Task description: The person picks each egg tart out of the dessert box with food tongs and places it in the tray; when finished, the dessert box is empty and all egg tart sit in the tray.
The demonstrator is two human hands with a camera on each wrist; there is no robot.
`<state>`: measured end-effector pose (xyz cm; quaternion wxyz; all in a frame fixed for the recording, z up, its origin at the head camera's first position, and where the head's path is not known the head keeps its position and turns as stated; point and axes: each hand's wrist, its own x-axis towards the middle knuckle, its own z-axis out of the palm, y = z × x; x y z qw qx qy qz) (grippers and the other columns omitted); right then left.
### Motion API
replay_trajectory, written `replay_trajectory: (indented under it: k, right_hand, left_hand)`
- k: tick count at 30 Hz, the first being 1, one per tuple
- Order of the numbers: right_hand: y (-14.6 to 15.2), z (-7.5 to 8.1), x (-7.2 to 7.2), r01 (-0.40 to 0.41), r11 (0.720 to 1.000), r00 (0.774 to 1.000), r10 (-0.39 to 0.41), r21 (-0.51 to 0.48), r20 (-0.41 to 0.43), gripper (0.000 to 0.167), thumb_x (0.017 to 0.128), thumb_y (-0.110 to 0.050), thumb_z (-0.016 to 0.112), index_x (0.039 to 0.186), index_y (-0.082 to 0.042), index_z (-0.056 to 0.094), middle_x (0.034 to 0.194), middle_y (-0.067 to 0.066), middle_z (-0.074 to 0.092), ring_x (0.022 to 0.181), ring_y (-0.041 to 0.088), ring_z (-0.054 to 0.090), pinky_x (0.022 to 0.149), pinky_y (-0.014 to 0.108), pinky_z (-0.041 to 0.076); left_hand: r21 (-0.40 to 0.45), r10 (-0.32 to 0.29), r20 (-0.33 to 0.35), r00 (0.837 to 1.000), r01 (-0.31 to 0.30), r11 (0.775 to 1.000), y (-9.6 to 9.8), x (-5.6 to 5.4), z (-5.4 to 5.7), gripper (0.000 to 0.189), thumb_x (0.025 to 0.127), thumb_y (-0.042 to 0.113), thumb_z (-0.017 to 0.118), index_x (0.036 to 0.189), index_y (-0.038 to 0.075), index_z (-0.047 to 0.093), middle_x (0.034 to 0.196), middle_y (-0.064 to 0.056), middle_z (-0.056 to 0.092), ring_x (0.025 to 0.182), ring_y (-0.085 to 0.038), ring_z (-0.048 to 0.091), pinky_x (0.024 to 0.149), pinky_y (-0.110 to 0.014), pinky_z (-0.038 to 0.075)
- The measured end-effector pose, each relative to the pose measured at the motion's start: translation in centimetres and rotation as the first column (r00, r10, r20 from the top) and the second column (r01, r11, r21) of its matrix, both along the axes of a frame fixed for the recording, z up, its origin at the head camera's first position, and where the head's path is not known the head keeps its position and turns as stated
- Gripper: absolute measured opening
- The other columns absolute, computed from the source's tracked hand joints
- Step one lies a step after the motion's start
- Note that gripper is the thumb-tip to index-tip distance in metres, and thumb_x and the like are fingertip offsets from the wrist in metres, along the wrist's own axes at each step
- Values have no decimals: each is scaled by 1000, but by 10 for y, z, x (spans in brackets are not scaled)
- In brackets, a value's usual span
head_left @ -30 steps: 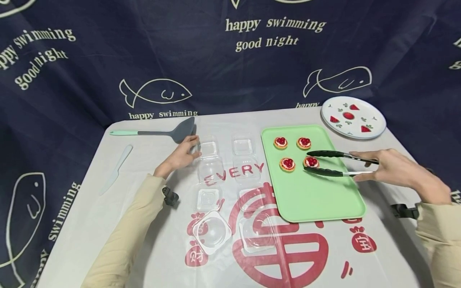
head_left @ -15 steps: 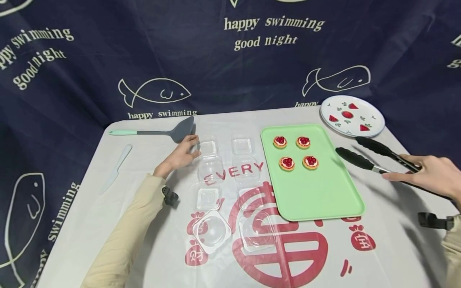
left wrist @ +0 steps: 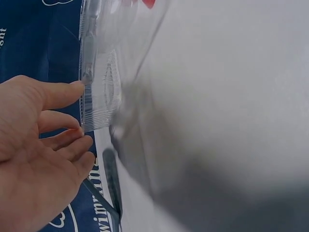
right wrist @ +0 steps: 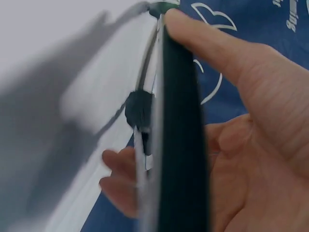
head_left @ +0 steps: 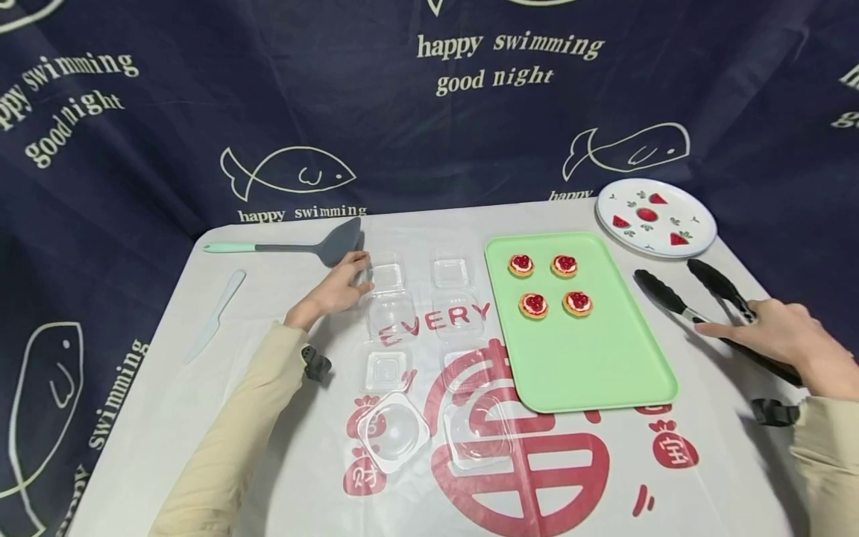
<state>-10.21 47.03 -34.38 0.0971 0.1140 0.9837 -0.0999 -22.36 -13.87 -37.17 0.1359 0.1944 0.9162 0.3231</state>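
My right hand [head_left: 781, 335] grips black-tipped tongs [head_left: 661, 289] to the right of the green tray [head_left: 584, 365]. The tongs' arms stand apart with nothing between them; the right wrist view shows the right thumb lying along one dark arm. Several small tarts with red topping, one of them the near-right tart [head_left: 578, 302], sit on the tray. At the far left container [head_left: 387, 276], a clear plastic box, my left hand [head_left: 338, 287] touches the edge. In the left wrist view, the left thumb and fingers rest loosely against the container's ribbed side [left wrist: 99, 104].
More clear containers stand in two columns, including a nearer lid-like piece [head_left: 392, 432]. A turner [head_left: 338, 240] and a pale spreading knife [head_left: 216, 319] lie left. A watermelon-patterned plate [head_left: 694, 201] sits at the back right edge. A dark blue cloth [head_left: 403, 127] hangs behind the table.
The right hand has moved the tongs from around the near-right tart off the tray to the right, then lower near the table. The tart stays on the tray. The left hand has kept still.
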Motion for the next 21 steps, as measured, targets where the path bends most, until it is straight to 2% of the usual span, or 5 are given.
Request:
replay_trajectory:
  k: [4, 6, 8, 11, 21]
  right_hand:
    - [-6, -4, -1, 15, 1000, 999, -16, 16, 44, 98, 71, -67, 73, 110, 19, 48, 95, 49, 48, 76, 58, 54, 56, 55, 45]
    - [-7, -5, -1, 4, 1000, 996, -5, 21, 86, 97, 71, -68, 72, 102, 21, 50, 90, 46, 50, 74, 56, 54, 56, 55, 45]
    - [-8, -7, 0, 5, 1000, 992, -7, 10, 123, 86, 71, -68, 72, 82, 15, 51, 73, 33, 50, 66, 46, 54, 53, 49, 45]
    - [-9, -7, 2, -8, 1000, 988, 8, -3, 152, 70, 73, -67, 71, 64, -4, 43, 64, 12, 42, 61, 32, 49, 51, 40, 43]
    - [-17, -4, -1, -94, 995, 974, 96, -20, 203, 62, 81, -65, 64, 58, -13, 38, 58, 2, 38, 56, 21, 45, 51, 34, 39]
  left_hand:
    - [-29, -10, 4, 1000, 10, 1000, 2, 1, 2, 59, 98, 5, 52, 144, -18, 24, 154, -30, 20, 145, -42, 17, 120, -49, 14]
    - [-47, -14, 8, 1000, 15, 999, 3, 2, 3, 59, 98, 6, 51, 144, -18, 23, 155, -29, 20, 145, -41, 17, 120, -49, 14]
    - [-64, -23, 3, 1000, 23, 998, 4, 2, 4, 59, 98, 7, 51, 145, -18, 23, 155, -29, 20, 145, -41, 17, 120, -49, 14]
    - [-89, -42, -17, 999, 40, 995, 5, 1, 6, 58, 99, 7, 50, 144, -18, 24, 154, -29, 21, 145, -42, 18, 120, -50, 15]
    - [-158, -95, -112, 989, 77, 984, 7, 1, 11, 55, 97, 5, 51, 142, -20, 30, 151, -31, 27, 142, -43, 25, 119, -49, 22]
